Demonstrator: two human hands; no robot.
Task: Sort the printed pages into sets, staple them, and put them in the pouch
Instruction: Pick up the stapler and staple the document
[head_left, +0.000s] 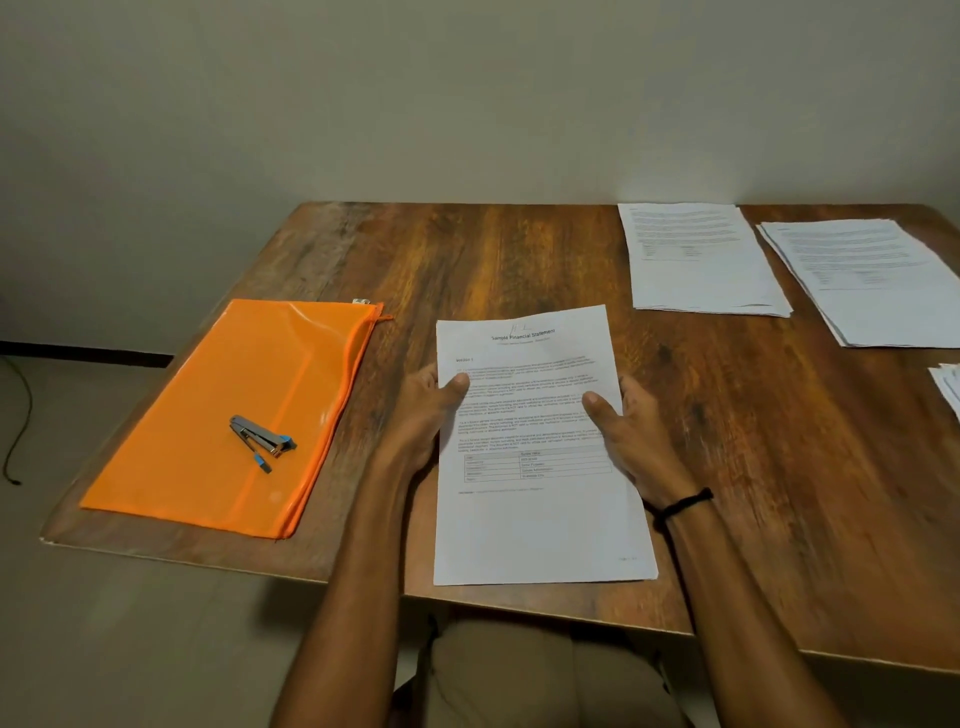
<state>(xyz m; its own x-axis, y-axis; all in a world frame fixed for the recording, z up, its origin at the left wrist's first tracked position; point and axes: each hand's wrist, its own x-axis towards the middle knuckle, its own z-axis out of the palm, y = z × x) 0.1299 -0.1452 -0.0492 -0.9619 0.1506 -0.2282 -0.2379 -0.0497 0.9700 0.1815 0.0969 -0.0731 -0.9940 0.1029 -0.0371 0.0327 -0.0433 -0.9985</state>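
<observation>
Left hand (426, 410) and right hand (626, 431) are each pinching page set (535, 514) by its side edges, probably squaring it for stapling | page set is lying just right of pouch (171, 467) | stapler (262, 441) is resting on pouch, within reach

Four lots of printed pages: one held set (540, 525) at lower centre, an inner stack (701, 275) and an outer stack (878, 291) at upper right, and an edge stack (948, 387) cut off at the right. One orange zip pouch (208, 405) at left, one stapler (262, 440) on it. Two hands: left hand (423, 410), right hand (634, 434). One desk (519, 249).
</observation>
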